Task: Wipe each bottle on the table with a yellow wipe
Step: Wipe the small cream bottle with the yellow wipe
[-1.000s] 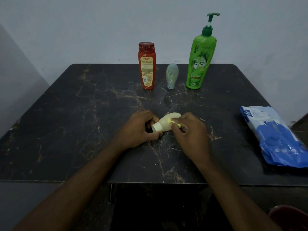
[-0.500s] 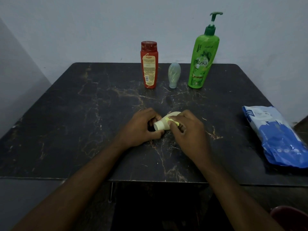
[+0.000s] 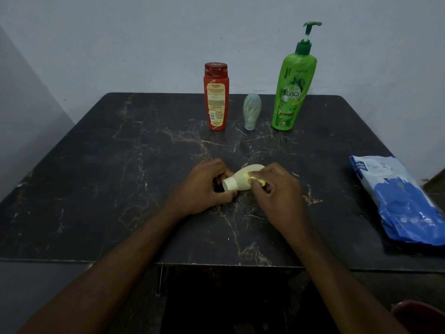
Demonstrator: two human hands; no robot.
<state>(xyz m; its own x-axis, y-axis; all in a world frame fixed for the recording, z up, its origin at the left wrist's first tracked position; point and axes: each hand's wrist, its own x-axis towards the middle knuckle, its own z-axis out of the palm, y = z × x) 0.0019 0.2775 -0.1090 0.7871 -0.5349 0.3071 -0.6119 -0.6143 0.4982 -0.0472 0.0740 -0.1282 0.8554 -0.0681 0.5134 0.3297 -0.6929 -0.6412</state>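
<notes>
Table [image 3: 120, 177]: hard, dark top; a dropped bottle may roll off. Green pump bottle [image 3: 291, 92], red bottle [image 3: 216, 100] and pale blue bottle [image 3: 251, 110] stand upright in a row near the far edge (well apart from the hands); a hasty reach could topple them. Left hand [image 3: 204, 186]: fingers curled round the cap end of the cream bottle [image 3: 240, 180], tilted at mid-table; a loose grip lets it twist. Right hand [image 3: 277, 189]: fingers pinch the yellow wipe [image 3: 258, 181] against the bottle's side; the small wad may slip out.

The yellow wipe [image 3: 257, 180] shifts slightly on the cream bottle [image 3: 242, 180]
The right hand [image 3: 279, 192] rolls its fingers [image 3: 270, 187] a little, so more wipe shows now.
</notes>
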